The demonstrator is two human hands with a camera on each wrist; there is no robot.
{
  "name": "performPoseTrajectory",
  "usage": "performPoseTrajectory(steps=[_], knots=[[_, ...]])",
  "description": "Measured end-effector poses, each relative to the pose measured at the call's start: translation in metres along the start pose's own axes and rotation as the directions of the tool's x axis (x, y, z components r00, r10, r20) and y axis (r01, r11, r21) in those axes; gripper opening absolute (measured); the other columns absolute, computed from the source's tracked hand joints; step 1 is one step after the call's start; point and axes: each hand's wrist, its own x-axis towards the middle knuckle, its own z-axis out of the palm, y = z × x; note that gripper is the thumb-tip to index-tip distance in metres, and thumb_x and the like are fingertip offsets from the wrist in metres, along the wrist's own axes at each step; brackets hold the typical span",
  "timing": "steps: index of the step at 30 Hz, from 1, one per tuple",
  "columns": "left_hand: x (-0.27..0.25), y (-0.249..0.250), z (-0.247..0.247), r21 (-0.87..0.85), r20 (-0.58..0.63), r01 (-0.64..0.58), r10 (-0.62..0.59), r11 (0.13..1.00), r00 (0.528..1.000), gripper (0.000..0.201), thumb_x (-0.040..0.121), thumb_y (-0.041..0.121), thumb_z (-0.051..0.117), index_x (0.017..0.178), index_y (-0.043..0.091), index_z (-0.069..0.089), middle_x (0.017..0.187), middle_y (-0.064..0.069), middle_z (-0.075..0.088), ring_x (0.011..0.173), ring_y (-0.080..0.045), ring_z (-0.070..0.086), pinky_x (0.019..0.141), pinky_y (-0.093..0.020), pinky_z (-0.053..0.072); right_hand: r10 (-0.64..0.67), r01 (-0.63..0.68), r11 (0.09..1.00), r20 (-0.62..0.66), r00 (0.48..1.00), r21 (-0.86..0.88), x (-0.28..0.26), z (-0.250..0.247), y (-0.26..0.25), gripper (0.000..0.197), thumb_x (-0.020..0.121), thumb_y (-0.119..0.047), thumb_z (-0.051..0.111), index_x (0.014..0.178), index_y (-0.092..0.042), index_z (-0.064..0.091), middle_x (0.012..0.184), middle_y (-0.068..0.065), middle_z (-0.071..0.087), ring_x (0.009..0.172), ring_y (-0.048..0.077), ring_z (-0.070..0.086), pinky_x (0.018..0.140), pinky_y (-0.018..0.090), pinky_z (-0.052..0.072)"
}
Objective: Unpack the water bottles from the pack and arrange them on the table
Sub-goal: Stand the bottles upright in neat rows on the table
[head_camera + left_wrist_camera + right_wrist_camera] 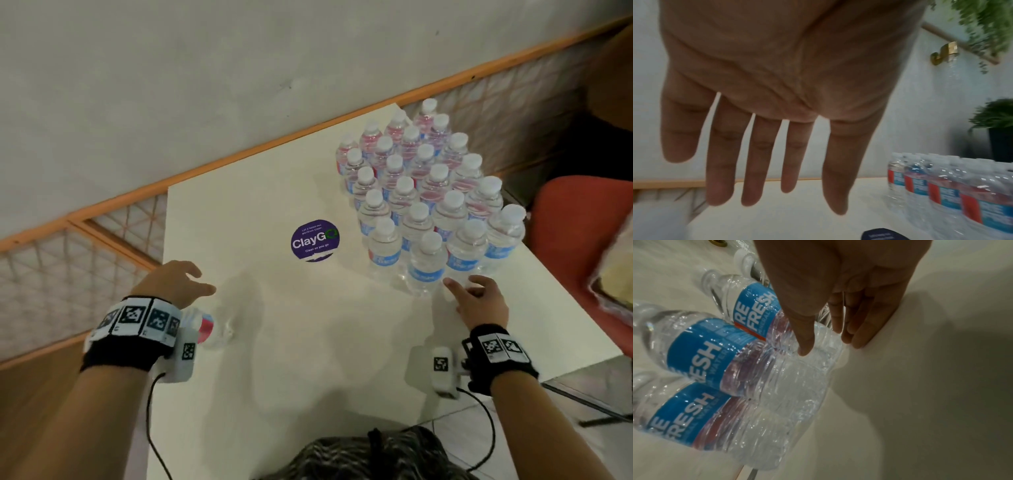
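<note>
Several clear water bottles (428, 192) with blue and red labels stand packed together at the back right of the white table (274, 359). My right hand (466, 291) reaches the front of the group. Its thumb (805, 350) touches the foot of the front bottle (426, 263), and the nearly straight fingers (857, 337) lie beside it by the tabletop. My left hand (191, 282) hovers open and empty over the table's left side, fingers spread (764, 162). One more bottle (205, 329) lies on its side, partly hidden under my left wrist.
A round purple ClayGo sticker (314, 240) marks the table's middle. A red chair (582, 233) and a plastic-wrapped bundle (613, 274) stand off the right edge. An orange-framed lattice rail (120, 219) runs behind the table along a grey wall. A potted plant (999, 116) stands beyond the bottles.
</note>
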Motion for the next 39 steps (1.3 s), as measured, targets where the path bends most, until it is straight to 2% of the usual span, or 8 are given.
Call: performPoseTrajectory(steps=[8, 11, 16, 21, 24, 27, 32, 39], knots=[[0.008, -0.028, 0.014, 0.079, 0.158, 0.066, -0.078, 0.995, 0.984, 0.048, 0.075, 0.034, 0.077, 0.119, 0.022, 0.061, 0.137, -0.005, 0.049, 0.126, -0.026, 0.046, 0.104, -0.038, 0.041, 0.02, -0.02, 1.0, 0.011, 1.0, 0.002, -0.004, 0.0, -0.005, 0.059, 0.073, -0.053, 0.072, 0.118, -0.022, 0.053, 0.098, 0.0, 0.062, 0.092, 0.03, 0.065, 0.092, 0.039, 0.047], [0.008, -0.029, 0.015, 0.031, 0.158, 0.073, -0.077, 0.997, 0.984, 0.034, 0.07, 0.021, 0.082, 0.101, 0.022, 0.068, 0.126, -0.007, 0.054, 0.112, -0.028, 0.055, 0.095, -0.044, 0.051, 0.028, -0.028, 1.0, 0.017, 0.999, -0.002, -0.005, -0.001, -0.006, 0.06, 0.073, -0.052, 0.072, 0.121, -0.021, 0.052, 0.101, 0.001, 0.061, 0.094, 0.029, 0.064, 0.093, 0.04, 0.047], [0.002, -0.011, 0.011, -0.027, 0.148, 0.003, 0.002, 1.0, 0.989, 0.023, 0.064, 0.032, 0.084, 0.078, 0.034, 0.066, 0.105, -0.002, 0.063, 0.097, -0.024, 0.062, 0.088, -0.041, 0.056, 0.016, -0.016, 1.0, 0.016, 1.0, -0.014, -0.009, -0.001, -0.008, 0.06, 0.076, -0.049, 0.071, 0.124, -0.02, 0.05, 0.107, 0.004, 0.063, 0.097, 0.029, 0.064, 0.093, 0.041, 0.046], [-0.009, 0.039, 0.015, -0.108, 0.122, -0.156, 0.169, 0.982, 0.978, 0.028, 0.066, 0.031, 0.081, 0.091, 0.031, 0.07, 0.096, 0.001, 0.062, 0.087, -0.017, 0.059, 0.078, -0.026, 0.05, 0.013, -0.013, 1.0, 0.021, 1.0, -0.022, -0.011, -0.001, -0.008, 0.06, 0.077, -0.046, 0.071, 0.126, -0.02, 0.049, 0.101, 0.001, 0.061, 0.098, 0.029, 0.063, 0.092, 0.039, 0.045], [-0.019, 0.08, 0.019, -0.144, 0.117, -0.267, 0.284, 0.953, 0.952, 0.034, 0.067, 0.03, 0.081, 0.099, 0.028, 0.071, 0.094, 0.003, 0.06, 0.087, -0.015, 0.057, 0.076, -0.023, 0.042, 0.006, -0.006, 1.0, 0.025, 1.0, -0.02, -0.011, -0.001, -0.007, 0.057, 0.077, -0.042, 0.072, 0.125, -0.019, 0.05, 0.098, 0.0, 0.061, 0.096, 0.028, 0.063, 0.091, 0.038, 0.045], [-0.033, 0.123, 0.028, -0.166, 0.107, -0.367, 0.386, 0.915, 0.916, 0.036, 0.068, 0.033, 0.08, 0.103, 0.03, 0.07, 0.1, 0.004, 0.059, 0.091, -0.016, 0.058, 0.08, -0.024, 0.044, -0.007, 0.008, 0.999, 0.029, 1.0, -0.047, -0.014, -0.002, -0.006, 0.046, 0.079, -0.031, 0.072, 0.119, -0.016, 0.054, 0.101, 0.005, 0.066, 0.095, 0.027, 0.062, 0.085, 0.032, 0.043], [-0.061, 0.182, 0.046, -0.205, 0.074, -0.569, 0.592, 0.797, 0.803, 0.041, 0.075, 0.032, 0.074, 0.115, 0.024, 0.067, 0.121, 0.003, 0.062, 0.113, -0.018, 0.057, 0.092, -0.027, 0.044, -0.027, 0.034, 0.994, 0.073, 0.997, -0.104, -0.021, -0.003, -0.004, 0.027, 0.081, -0.022, 0.071, 0.105, -0.013, 0.063, 0.094, 0.002, 0.061, 0.087, 0.019, 0.054, 0.081, 0.025, 0.039], [-0.082, 0.225, 0.069, -0.384, -0.133, -0.65, 0.658, 0.655, 0.741, 0.043, 0.075, 0.035, 0.076, 0.112, 0.015, 0.065, 0.108, -0.011, 0.059, 0.101, -0.025, 0.058, 0.087, -0.032, 0.047, -0.041, 0.051, 0.994, 0.096, 0.994, -0.102, -0.021, -0.006, -0.002, 0.026, 0.079, -0.021, 0.073, 0.103, -0.014, 0.065, 0.091, 0.002, 0.061, 0.084, 0.018, 0.054, 0.08, 0.023, 0.041]])
